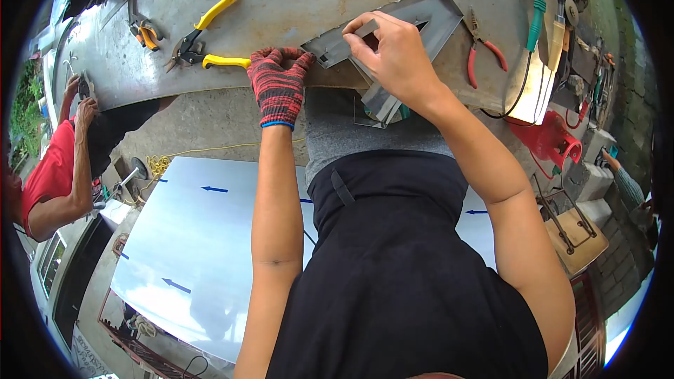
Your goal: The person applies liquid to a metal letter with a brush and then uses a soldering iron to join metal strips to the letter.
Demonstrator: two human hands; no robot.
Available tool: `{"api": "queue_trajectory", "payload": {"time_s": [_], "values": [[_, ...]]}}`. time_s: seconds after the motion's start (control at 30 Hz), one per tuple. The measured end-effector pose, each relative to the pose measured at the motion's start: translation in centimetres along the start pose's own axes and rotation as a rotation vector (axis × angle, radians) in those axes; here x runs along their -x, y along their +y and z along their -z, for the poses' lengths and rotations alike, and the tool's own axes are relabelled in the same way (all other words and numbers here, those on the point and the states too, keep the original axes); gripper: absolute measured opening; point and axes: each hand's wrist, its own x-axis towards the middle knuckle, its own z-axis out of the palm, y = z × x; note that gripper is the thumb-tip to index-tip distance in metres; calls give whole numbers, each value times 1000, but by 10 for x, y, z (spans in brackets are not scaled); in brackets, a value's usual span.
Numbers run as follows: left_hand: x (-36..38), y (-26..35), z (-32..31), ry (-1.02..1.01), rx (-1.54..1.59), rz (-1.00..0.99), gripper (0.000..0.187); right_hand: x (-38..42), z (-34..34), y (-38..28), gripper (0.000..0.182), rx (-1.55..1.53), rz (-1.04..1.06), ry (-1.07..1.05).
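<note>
My left hand [279,84], in a red-and-black knit glove, has its fingers curled at the table's front edge. Its fingertips are beside the left end of a bent sheet-metal piece [437,8]; what they pinch, if anything, is hidden. Bare, my right hand [401,60] is closed above that piece, with a small grey metal strip [366,27] between thumb and fingers. Tin snips with yellow handles [219,8] lie open left of the glove, one handle end close to it. Red-handled pliers [472,63] rest right of the sheet metal. Narrow metal strips [381,104] stick out below my right hand.
Orange-handled pliers [147,35] lie further left on the metal table [281,17]. A tool with a green cable grip [537,17] is at the right end. A red gas cylinder [547,139] stands below. At left, a person in a red shirt [53,172] holds a tool. A large sheet [189,238] lies behind me.
</note>
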Motion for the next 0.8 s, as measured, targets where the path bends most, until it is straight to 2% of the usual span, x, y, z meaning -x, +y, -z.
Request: {"api": "queue_trajectory", "payload": {"time_s": [0.2,0.33,0.4,0.47,0.53,0.6,0.63,0.67,0.73,0.8], "values": [[0,-4,-1,4,2,-15,30,-1,-5,2,12,2,20,1],[0,-4,-1,-8,23,5,29,-2,16,-10,13,16,21,10],[1,-2,0,2,9,-10,29,-6,44,-25,15,-122,-252,69],[2,1,1,11,0,-28,30,-19,71,6,17,-103,5,311],[2,4,3,9,-59,-17,29,-39,118,31,22,60,57,543],[2,1,4,22,-88,-50,30,-52,164,8,20,97,-107,674],[1,-1,2,37,-124,-76,30,-56,181,14,20,122,-91,691],[-2,-7,-1,36,-94,-95,30,-64,197,25,22,271,-37,769],[-6,-15,-4,-37,27,1,31,-80,219,45,24,471,40,861],[-1,-10,-3,-24,26,-6,31,-91,225,55,23,488,-27,825]]}}
